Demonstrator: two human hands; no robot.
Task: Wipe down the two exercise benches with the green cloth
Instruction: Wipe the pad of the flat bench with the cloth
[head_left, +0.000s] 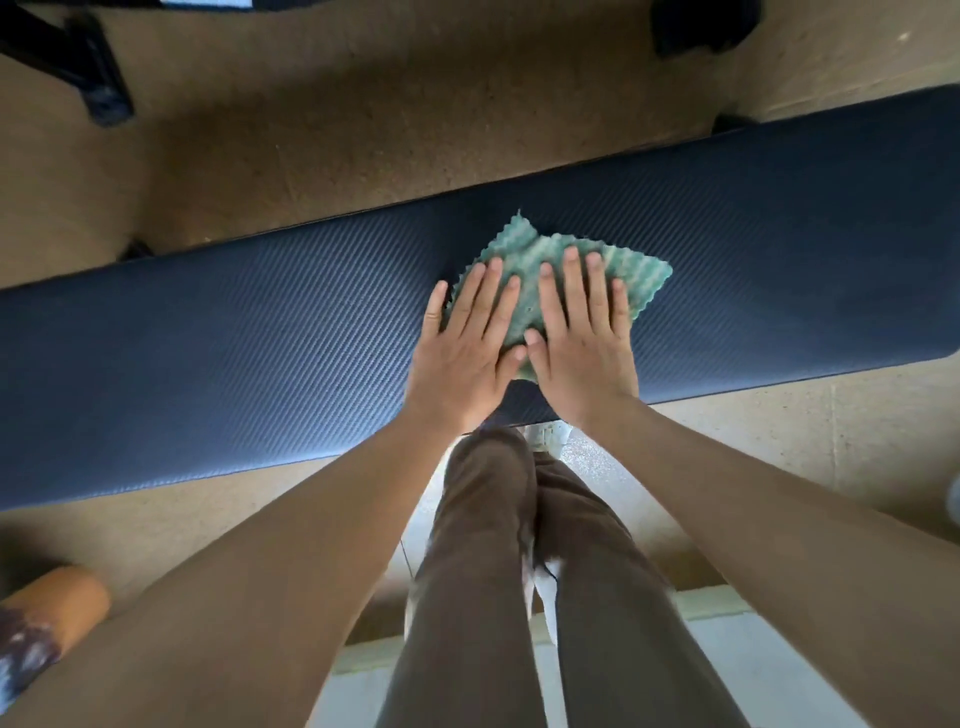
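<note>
A long dark blue padded exercise bench (249, 332) runs across the view from lower left to upper right. The green cloth (524, 249), with a wavy texture and zigzag edges, lies flat on the middle of the pad. My left hand (467, 343) and my right hand (582, 343) press side by side on the cloth, palms down, fingers spread and pointing away from me. Both thumbs meet over the cloth's near part. The cloth's far and right corners stick out beyond my fingertips.
Tan carpet-like floor (337, 119) lies beyond the bench. Black frame legs (98, 88) stand at the top left, another dark piece (696, 26) at the top right. My brown trouser legs (498, 571) stand against the bench's near side. An orange roll (57, 603) lies at the lower left.
</note>
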